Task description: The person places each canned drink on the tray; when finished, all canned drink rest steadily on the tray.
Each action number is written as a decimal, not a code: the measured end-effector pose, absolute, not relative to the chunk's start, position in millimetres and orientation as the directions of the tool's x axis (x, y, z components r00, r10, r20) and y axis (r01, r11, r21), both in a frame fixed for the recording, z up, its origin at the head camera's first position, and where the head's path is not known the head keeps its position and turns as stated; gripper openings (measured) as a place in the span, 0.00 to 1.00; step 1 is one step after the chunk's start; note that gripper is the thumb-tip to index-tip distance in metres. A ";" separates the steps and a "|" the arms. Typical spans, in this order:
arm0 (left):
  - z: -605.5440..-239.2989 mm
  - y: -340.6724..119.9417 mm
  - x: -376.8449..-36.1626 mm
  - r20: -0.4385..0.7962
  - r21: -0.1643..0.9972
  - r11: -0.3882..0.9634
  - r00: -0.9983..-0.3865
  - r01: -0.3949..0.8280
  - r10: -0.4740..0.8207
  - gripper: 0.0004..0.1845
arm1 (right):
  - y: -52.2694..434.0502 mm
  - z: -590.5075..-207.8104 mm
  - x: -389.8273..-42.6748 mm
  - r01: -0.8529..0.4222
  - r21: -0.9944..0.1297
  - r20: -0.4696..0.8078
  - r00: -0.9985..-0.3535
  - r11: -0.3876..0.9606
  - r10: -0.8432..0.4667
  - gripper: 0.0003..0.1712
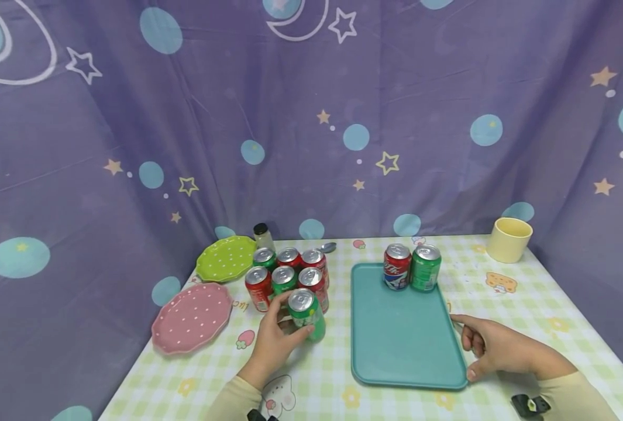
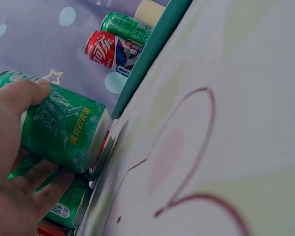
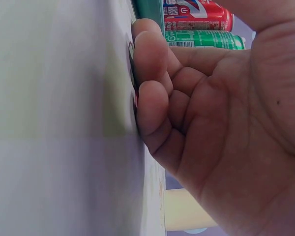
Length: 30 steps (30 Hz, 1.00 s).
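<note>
My left hand (image 1: 274,345) grips a green soda can (image 1: 313,324) just in front of a cluster of red and green cans (image 1: 259,290). In the left wrist view the thumb lies across the printed side of that can, and its base shows tilted above the tablecloth. A teal tray (image 1: 406,345) lies to the right. My right hand (image 1: 501,351) rests beside its right edge, index fingertip and thumb at the rim, other fingers loosely bent against the cloth. At the tray's far end a red can (image 1: 397,269) and another green can (image 1: 425,270) stand side by side.
Left of the cluster lie a pink dotted plate (image 1: 192,318) and a lime green dotted plate (image 1: 226,259). A small black-capped jar (image 1: 263,237) and a spoon (image 1: 328,248) sit behind the cans. At the back right stands a yellow cup (image 1: 508,244). A purple curtain (image 1: 300,82) hangs behind the table.
</note>
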<state>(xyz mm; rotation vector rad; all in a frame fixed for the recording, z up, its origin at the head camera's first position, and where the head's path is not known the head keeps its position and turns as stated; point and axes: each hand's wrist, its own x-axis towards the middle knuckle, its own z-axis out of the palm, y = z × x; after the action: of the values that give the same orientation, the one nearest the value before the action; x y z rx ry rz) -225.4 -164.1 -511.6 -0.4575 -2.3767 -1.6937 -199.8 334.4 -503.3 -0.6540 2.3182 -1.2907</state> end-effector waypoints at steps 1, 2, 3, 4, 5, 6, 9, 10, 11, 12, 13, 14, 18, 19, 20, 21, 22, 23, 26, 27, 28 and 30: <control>-511.6 -163.9 -225.2 0.333 0.886 0.295 -0.933 0.359 0.133 0.42 | 334.8 -504.4 -199.9 -0.204 -0.862 -0.118 -0.808 0.463 -0.577 0.67; -511.3 -163.7 -225.0 0.340 0.886 0.289 -0.932 0.363 0.127 0.42 | 335.3 -505.5 -200.0 -0.208 -0.862 -0.116 -0.808 0.463 -0.577 0.67; -511.1 -163.5 -224.9 0.344 0.886 0.286 -0.931 0.365 0.122 0.42 | 335.6 -506.4 -200.1 -0.211 -0.862 -0.113 -0.808 0.462 -0.578 0.67; -510.5 -163.1 -224.4 0.348 0.886 0.283 -0.930 0.368 0.119 0.43 | 336.0 -507.3 -200.2 -0.216 -0.860 -0.109 -0.808 0.462 -0.579 0.67; -509.7 -162.6 -224.2 0.350 0.886 0.279 -0.929 0.369 0.117 0.43 | 336.3 -507.9 -200.3 -0.219 -0.860 -0.105 -0.807 0.460 -0.581 0.67; -509.0 -162.1 -223.9 0.355 0.886 0.276 -0.927 0.374 0.116 0.43 | 336.6 -508.3 -200.4 -0.223 -0.860 -0.101 -0.807 0.459 -0.582 0.67; -504.9 -159.7 -222.1 0.376 0.883 0.259 -0.920 0.393 0.113 0.43 | 336.5 -508.2 -200.6 -0.224 -0.861 -0.098 -0.808 0.456 -0.582 0.67; -503.3 -158.8 -221.4 0.386 0.881 0.250 -0.916 0.402 0.112 0.43 | 336.3 -507.9 -200.7 -0.224 -0.861 -0.098 -0.808 0.456 -0.581 0.67; -501.7 -157.7 -220.7 0.396 0.879 0.242 -0.912 0.411 0.111 0.42 | 336.0 -507.5 -200.7 -0.222 -0.862 -0.098 -0.808 0.456 -0.581 0.67; -500.0 -156.6 -219.8 0.406 0.876 0.236 -0.908 0.420 0.107 0.42 | 335.7 -507.1 -200.7 -0.221 -0.862 -0.099 -0.809 0.456 -0.580 0.67; -498.1 -155.3 -218.8 0.414 0.874 0.230 -0.904 0.427 0.105 0.42 | 335.5 -506.8 -200.7 -0.220 -0.863 -0.100 -0.809 0.456 -0.580 0.67; -496.1 -153.9 -217.5 0.422 0.872 0.228 -0.901 0.434 0.101 0.42 | 335.2 -506.4 -200.7 -0.220 -0.863 -0.101 -0.808 0.456 -0.580 0.67; -489.2 -147.6 -213.3 0.454 0.855 0.230 -0.885 0.465 0.100 0.42 | 334.9 -505.9 -200.8 -0.220 -0.862 -0.101 -0.808 0.456 -0.581 0.67; -487.4 -145.8 -212.6 0.460 0.851 0.231 -0.882 0.472 0.105 0.43 | 334.9 -506.1 -200.9 -0.218 -0.862 -0.103 -0.808 0.457 -0.580 0.67; -485.6 -144.0 -212.2 0.465 0.847 0.233 -0.878 0.478 0.110 0.43 | 334.9 -506.3 -201.1 -0.215 -0.863 -0.106 -0.809 0.458 -0.578 0.67; -483.8 -142.0 -212.2 0.468 0.844 0.234 -0.876 0.483 0.117 0.43 | 335.0 -506.6 -201.2 -0.212 -0.862 -0.109 -0.810 0.460 -0.577 0.67; -481.6 -139.8 -212.3 0.470 0.842 0.235 -0.874 0.486 0.126 0.43 | 335.1 -506.7 -201.3 -0.209 -0.862 -0.112 -0.811 0.462 -0.575 0.67; -479.2 -137.4 -212.4 0.469 0.841 0.234 -0.873 0.488 0.134 0.43 | 335.2 -507.0 -201.5 -0.203 -0.863 -0.116 -0.811 0.463 -0.573 0.67; -472.3 -128.7 -214.4 0.469 0.836 0.238 -0.869 0.494 0.156 0.42 | 335.4 -506.9 -201.8 -0.191 -0.865 -0.128 -0.811 0.464 -0.571 0.68; -469.9 -125.0 -215.5 0.471 0.836 0.233 -0.867 0.497 0.161 0.42 | 335.6 -506.7 -201.7 -0.189 -0.865 -0.130 -0.810 0.465 -0.572 0.68; -467.8 -120.9 -216.8 0.472 0.837 0.226 -0.866 0.499 0.163 0.42 | 335.6 -506.2 -201.7 -0.186 -0.867 -0.132 -0.809 0.462 -0.573 0.68; -464.4 -111.4 -220.4 0.475 0.841 0.205 -0.865 0.500 0.161 0.42 | 335.8 -505.3 -201.7 -0.185 -0.868 -0.133 -0.807 0.460 -0.575 0.67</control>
<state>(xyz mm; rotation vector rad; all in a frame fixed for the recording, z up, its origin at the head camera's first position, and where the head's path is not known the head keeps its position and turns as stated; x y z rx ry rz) -220.4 -111.4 -464.4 -0.6248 -2.2006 -1.7075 -201.7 335.8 -505.3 -0.6381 2.3040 -1.2968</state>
